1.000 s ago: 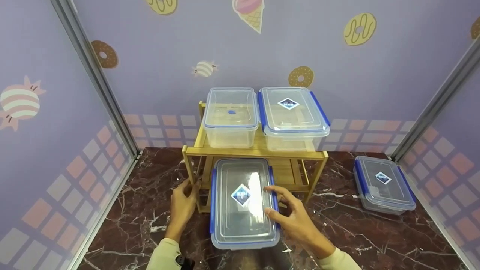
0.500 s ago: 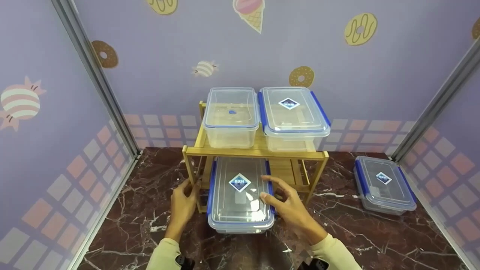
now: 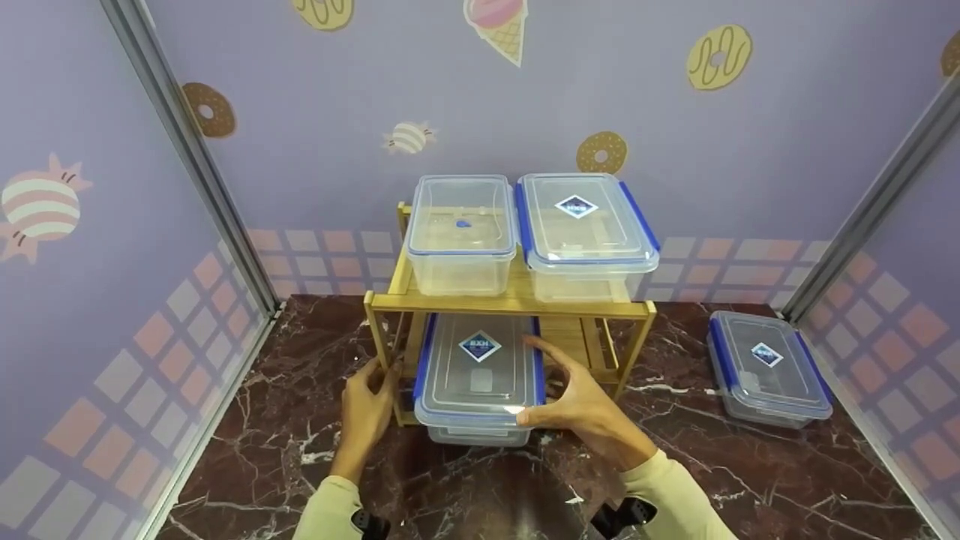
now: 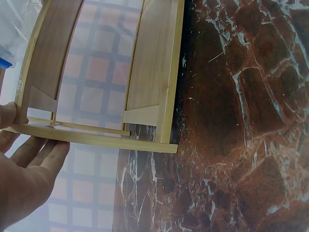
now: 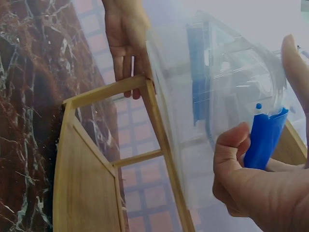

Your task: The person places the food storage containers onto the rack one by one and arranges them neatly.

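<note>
A clear plastic food container [image 3: 457,390] with a lid and blue side clips sits partly inside the lower level of a wooden rack [image 3: 510,304], its near end jutting out in front. My right hand [image 3: 577,405] holds it by the right side. In the right wrist view, thumb and fingers curl around the rim near a blue clip [image 5: 263,140]. My left hand [image 3: 366,409] grips the rack's front left leg [image 4: 96,139], thumb on one side and fingers on the other in the left wrist view. The container's far end is hidden under the top shelf.
Two lidded containers, one on the left [image 3: 461,274] and one with blue clips [image 3: 585,240], stand on the rack's top shelf. Another container [image 3: 772,375] lies on the dark marbled surface [image 3: 300,487] at the right. Patterned walls [image 3: 300,150] enclose the space.
The container has slid away from me, further under the top shelf, and its near end has moved back. My right hand has gone forward with it; my left hand stays on the leg.
</note>
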Demonstrator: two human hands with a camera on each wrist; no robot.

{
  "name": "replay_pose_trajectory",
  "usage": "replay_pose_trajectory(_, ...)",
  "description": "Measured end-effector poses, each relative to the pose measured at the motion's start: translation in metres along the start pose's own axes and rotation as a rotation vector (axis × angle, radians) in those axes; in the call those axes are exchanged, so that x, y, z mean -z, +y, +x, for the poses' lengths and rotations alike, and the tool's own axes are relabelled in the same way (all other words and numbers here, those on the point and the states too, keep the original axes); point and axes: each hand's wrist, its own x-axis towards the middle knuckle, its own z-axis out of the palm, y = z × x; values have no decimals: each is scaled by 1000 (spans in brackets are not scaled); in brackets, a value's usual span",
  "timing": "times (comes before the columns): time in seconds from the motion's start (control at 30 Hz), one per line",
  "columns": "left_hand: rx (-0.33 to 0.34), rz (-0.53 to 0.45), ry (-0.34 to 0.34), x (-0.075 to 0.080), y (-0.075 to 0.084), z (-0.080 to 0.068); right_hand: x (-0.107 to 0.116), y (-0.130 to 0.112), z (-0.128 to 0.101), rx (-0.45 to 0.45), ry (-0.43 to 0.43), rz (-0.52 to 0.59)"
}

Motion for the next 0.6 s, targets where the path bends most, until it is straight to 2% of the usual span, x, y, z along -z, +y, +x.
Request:
replay_pose_trajectory(0.13, 3, 0, 0, 0, 0, 0, 1, -2, 1, 22, 27, -144)
replay_pose_trajectory(0.23, 8, -5, -7, 0, 0, 0, -3, -3, 1, -20, 68, -108)
replay_pose_trajectory(0.33, 11, -20, -11, 0, -1, 0, -7, -2, 1, -18, 132, -136)
replay_pose_trajectory(0.6, 33, -62, -22, 0, 0, 0, -17, 2, 1, 134, 247, -261)
